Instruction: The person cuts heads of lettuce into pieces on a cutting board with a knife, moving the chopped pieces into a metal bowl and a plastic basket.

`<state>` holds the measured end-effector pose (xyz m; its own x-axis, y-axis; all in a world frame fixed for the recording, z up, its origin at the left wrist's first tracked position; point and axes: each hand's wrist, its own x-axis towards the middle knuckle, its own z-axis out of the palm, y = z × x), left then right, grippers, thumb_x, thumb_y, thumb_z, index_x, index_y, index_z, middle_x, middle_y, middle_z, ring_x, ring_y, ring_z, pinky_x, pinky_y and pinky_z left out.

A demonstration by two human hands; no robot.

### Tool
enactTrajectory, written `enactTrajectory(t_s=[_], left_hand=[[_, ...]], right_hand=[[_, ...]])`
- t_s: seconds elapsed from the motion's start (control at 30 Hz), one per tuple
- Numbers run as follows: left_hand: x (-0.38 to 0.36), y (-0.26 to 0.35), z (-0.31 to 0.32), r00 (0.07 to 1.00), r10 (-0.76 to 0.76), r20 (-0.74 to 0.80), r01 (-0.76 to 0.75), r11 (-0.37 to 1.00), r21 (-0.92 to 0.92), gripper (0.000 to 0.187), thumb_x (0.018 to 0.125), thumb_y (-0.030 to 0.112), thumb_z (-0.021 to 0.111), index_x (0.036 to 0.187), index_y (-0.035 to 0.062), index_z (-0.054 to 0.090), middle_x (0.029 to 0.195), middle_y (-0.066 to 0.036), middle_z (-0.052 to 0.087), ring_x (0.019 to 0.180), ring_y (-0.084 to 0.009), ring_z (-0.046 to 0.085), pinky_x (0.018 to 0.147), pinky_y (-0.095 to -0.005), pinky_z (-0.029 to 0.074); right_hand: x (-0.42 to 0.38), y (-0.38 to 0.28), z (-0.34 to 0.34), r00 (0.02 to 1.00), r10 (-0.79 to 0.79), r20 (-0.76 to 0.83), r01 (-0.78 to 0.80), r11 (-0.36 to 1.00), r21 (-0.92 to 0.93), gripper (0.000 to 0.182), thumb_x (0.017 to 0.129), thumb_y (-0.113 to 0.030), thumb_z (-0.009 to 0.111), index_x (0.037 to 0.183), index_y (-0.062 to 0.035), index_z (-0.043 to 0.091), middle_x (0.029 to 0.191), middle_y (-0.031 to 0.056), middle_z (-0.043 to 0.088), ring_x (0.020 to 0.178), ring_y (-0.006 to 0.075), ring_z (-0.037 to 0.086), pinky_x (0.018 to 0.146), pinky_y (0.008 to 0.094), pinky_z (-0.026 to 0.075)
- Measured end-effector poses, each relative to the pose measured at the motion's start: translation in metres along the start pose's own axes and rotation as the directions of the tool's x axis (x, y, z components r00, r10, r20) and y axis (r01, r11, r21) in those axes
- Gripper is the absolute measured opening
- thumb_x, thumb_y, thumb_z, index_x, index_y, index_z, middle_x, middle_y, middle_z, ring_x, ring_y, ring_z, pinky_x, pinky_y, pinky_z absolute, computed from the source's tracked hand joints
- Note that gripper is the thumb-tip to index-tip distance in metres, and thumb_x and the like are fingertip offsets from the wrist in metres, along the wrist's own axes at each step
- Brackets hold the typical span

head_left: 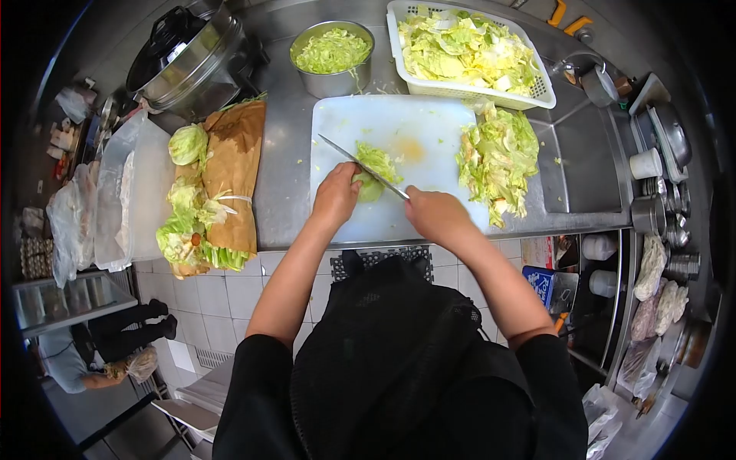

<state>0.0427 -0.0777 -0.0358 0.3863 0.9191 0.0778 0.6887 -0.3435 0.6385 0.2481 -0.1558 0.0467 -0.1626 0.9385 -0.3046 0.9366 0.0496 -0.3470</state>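
Note:
On the white cutting board (337, 123) lies a small heap of shredded lettuce (376, 157). My right hand (438, 217) is closed around the handle of a kitchen knife (341, 148), whose blade slants up and left across the lettuce. Fingers curled, my left hand (336, 193) presses on a piece of lettuce (369, 188) just left of the blade. How much it grips beneath the fingers is partly hidden. A pile of loose lettuce leaves (500, 161) rests over the board's right edge.
A metal pot (335, 83) of shredded lettuce and a white basket (475, 93) of cut leaves stand behind the board. Lettuce heads (188, 146) and a brown paper bag (234, 157) are at left, a sink (583, 161) at right. Another person (65, 356) stands far left.

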Motion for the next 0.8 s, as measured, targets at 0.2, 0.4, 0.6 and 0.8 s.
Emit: enactTrajectory(t_s=[0.2,0.4,0.6,0.8], left_hand=[[0.001,0.002,0.0,1.0,-0.013,0.018,0.013,1.0,-0.013,0.023,0.087,0.008,0.064,0.108,0.0025,0.056,0.103,-0.015,0.062,0.089,-0.0326,0.061,0.078,-0.0399,0.049],[0.001,-0.001,0.004,0.999,0.017,-0.051,-0.018,0.999,-0.03,0.023,0.086,0.007,0.064,0.107,0.0021,0.056,0.101,-0.016,0.062,0.088,-0.0319,0.062,0.077,-0.04,0.049],[-0.003,-0.008,0.01,0.998,-0.001,-0.068,-0.002,0.999,-0.042,0.023,0.086,0.008,0.065,0.107,0.0019,0.057,0.1,-0.016,0.062,0.085,-0.0308,0.061,0.077,-0.0389,0.05],[-0.002,0.003,0.002,0.996,-0.087,0.029,0.089,0.991,-0.102,0.022,0.086,0.008,0.064,0.106,0.0026,0.057,0.107,-0.017,0.063,0.101,-0.0372,0.06,0.085,-0.0435,0.048]], right_hand=[[0.003,0.004,-0.015,1.0,-0.015,0.025,0.015,1.0,0.014,0.025,0.095,-0.023,0.046,0.103,-0.0026,0.059,0.086,0.0224,0.069,0.082,0.0394,0.068,0.077,0.0515,0.052],[0.026,0.003,0.017,0.999,0.033,0.039,-0.034,0.999,0.028,0.026,0.095,-0.024,0.046,0.104,-0.0027,0.059,0.087,0.0219,0.07,0.083,0.0387,0.068,0.077,0.051,0.052],[0.002,-0.004,0.003,1.0,0.017,0.025,-0.018,1.0,0.025,0.026,0.095,-0.022,0.046,0.106,-0.0029,0.059,0.087,0.0221,0.07,0.084,0.039,0.068,0.077,0.0512,0.052],[0.001,-0.006,-0.026,0.998,0.026,0.061,-0.027,0.999,0.03,0.026,0.095,-0.022,0.045,0.104,-0.0025,0.06,0.086,0.0225,0.069,0.082,0.0397,0.068,0.077,0.0514,0.052]])
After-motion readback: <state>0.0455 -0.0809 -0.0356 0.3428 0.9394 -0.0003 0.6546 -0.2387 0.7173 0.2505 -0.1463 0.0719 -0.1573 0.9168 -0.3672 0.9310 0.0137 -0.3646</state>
